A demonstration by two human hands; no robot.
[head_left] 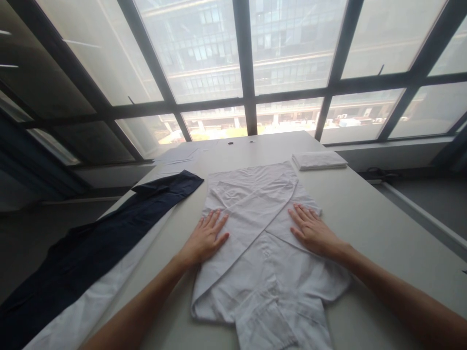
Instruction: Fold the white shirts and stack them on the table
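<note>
A white shirt (251,243) lies on the white table, its sides folded inward so that layers cross over the middle. Its near end spreads toward me in loose, creased cloth. Flat on the shirt's left edge rests my left hand (208,236), fingers stretched out and a little apart. My right hand (310,228) presses on the right edge in the same way, palm down with fingers spread. Neither hand grips the cloth.
Dark navy garments (124,228) lie along the table's left side, over white cloth (105,291). A folded white cloth (320,160) sits at the far right, and pale sheets (177,158) at the far left. Large framed windows (248,58) stand beyond the table (386,243).
</note>
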